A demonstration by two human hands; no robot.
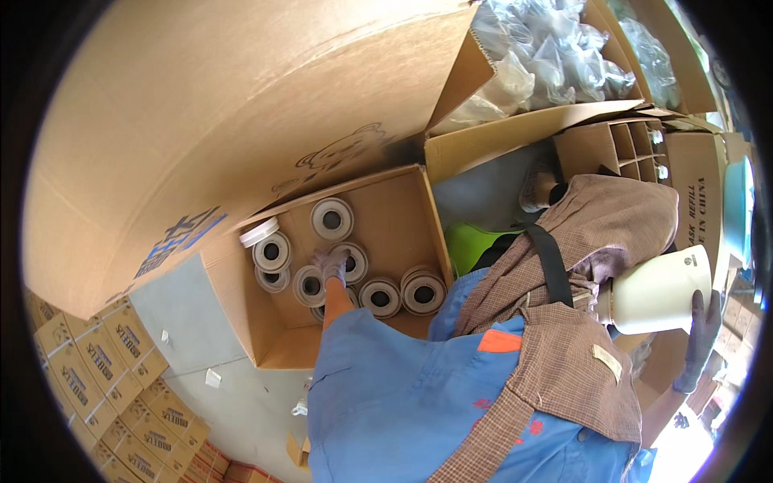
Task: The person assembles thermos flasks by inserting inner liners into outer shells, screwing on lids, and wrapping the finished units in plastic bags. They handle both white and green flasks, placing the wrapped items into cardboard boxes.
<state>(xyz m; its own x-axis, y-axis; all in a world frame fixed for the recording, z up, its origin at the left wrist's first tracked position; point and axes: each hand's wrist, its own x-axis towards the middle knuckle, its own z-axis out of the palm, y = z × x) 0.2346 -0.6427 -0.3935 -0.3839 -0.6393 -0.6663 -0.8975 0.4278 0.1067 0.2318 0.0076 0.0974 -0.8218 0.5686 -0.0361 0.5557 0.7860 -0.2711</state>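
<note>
My left hand, gloved in grey, reaches down into an open cardboard box. Its fingers close over the edge of a pale ring-shaped part with a dark centre. Several similar round parts lie around it, some stacked, and a white one leans tilted by the box wall. On my right, a cream cylindrical container lies sideways against my lap. My right hand, in a dark grey glove, grips it at its wide end; part of the grip is hidden behind it.
A huge cardboard carton rises beyond the box. Clear plastic-wrapped items fill another carton at the far right, near a divided cardboard tray. Beneath me is a green seat. Stacked cartons stand at the left.
</note>
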